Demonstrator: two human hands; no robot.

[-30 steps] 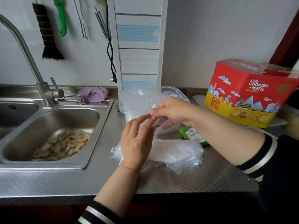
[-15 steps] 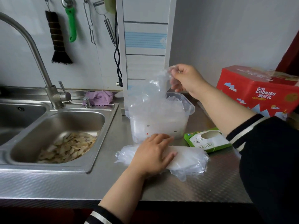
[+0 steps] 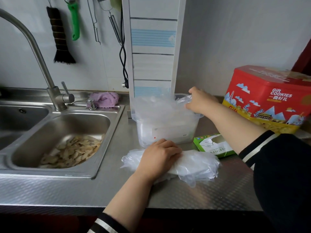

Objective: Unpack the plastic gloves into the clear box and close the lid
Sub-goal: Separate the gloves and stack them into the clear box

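The clear box (image 3: 168, 132) stands open on the steel counter, with thin plastic gloves (image 3: 156, 106) puffing out over its rim. My right hand (image 3: 200, 101) is at the box's right rim, fingers curled on a glove there. A flat stack of plastic gloves (image 3: 196, 167) lies on the counter in front of the box. My left hand (image 3: 159, 155) rests on the stack's left part, fingers bent over it. No lid shows in this view.
The green glove carton (image 3: 213, 146) lies right of the stack. A red cookie tin (image 3: 269, 98) stands at the right. A sink (image 3: 50, 132) holding pale peelings is at the left, with a tap (image 3: 33, 52) and purple cloth (image 3: 104, 99) behind. A tall white panel (image 3: 151, 47) rises behind the box.
My right hand has come down from above the box to its right rim, bringing a glove with it. Earlier both hands pinched a glove; the left then settled on the stack.
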